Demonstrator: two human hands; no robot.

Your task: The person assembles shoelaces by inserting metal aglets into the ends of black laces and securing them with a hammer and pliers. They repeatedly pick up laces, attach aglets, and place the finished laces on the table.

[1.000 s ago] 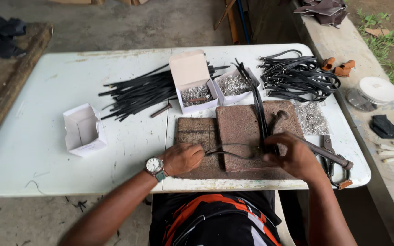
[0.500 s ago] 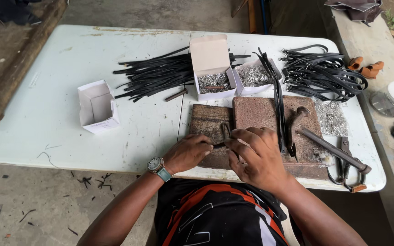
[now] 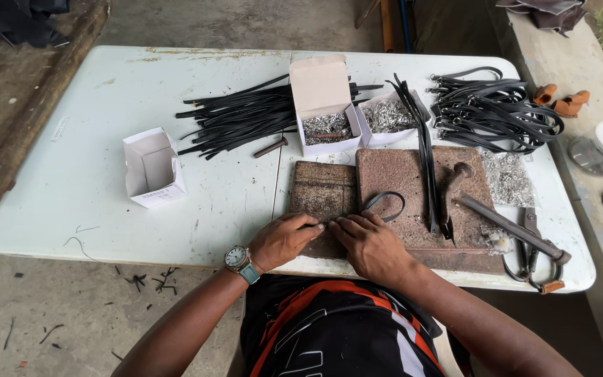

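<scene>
While both hands meet fingertip to fingertip at the near edge of a worn brown stone slab [image 3: 324, 192] on the white table [image 3: 106, 112], the left hand [image 3: 284, 239] and right hand [image 3: 368, 244] pinch one end of a thin black looped strap [image 3: 385, 202], which curls away to their far right, nearer the right hand.

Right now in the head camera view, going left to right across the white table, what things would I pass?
Empty white box → pile of loose black strips → open box of small metal pieces → reddish stone slab → hammer → bundle of looped black straps → pliers.
</scene>
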